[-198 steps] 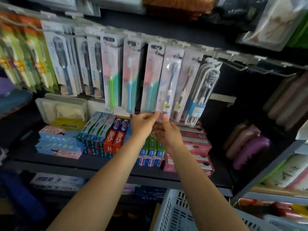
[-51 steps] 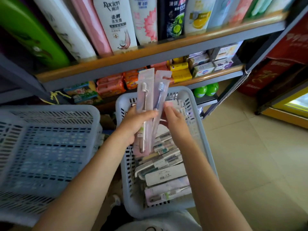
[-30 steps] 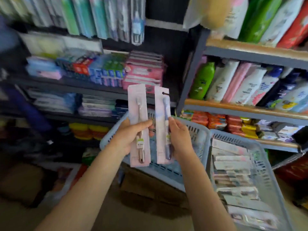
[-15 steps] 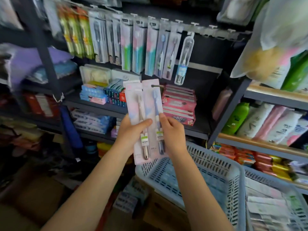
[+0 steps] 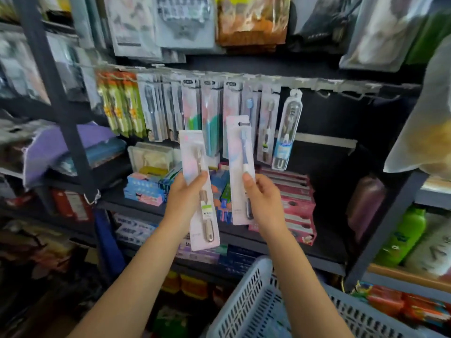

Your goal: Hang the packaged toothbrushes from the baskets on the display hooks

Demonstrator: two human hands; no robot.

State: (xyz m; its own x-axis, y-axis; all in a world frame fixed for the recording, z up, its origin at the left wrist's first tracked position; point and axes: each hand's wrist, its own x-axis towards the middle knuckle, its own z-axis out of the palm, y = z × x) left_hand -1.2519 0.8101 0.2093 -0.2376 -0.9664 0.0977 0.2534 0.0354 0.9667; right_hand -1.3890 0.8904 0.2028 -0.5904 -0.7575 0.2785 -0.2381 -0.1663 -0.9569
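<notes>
Head view: 2 hands are raised in front of a dark shop shelf unit. The left hand point(image 5: 186, 198) grips a pink packaged toothbrush with a beige handle point(image 5: 200, 189), thumb across the front of the card, fingers behind it. The pack stands nearly upright, top tilted slightly left. The right hand point(image 5: 262, 203) grips a second pink packaged toothbrush with a blue handle point(image 5: 238, 167), thumb pressed on the front near mid-height; this pack is held higher than the other, and the 2 packs are apart, not touching. Neither pack is on a hook.

Above and behind the packs, a hook rail point(image 5: 268, 81) carries a row of hanging toothbrush packs point(image 5: 210, 111); the right end of the rail shows bare display hooks point(image 5: 351, 92). A clear toothbrush case point(image 5: 288, 132) hangs last in the row. On the shelf below stand stacked toothpaste boxes point(image 5: 296, 203), red and pink, with blue ones to their left. A pale plastic basket point(image 5: 256, 306) sits at lower right, under the right forearm. A green bottle point(image 5: 402, 237) stands on the adjoining shelf at right.
</notes>
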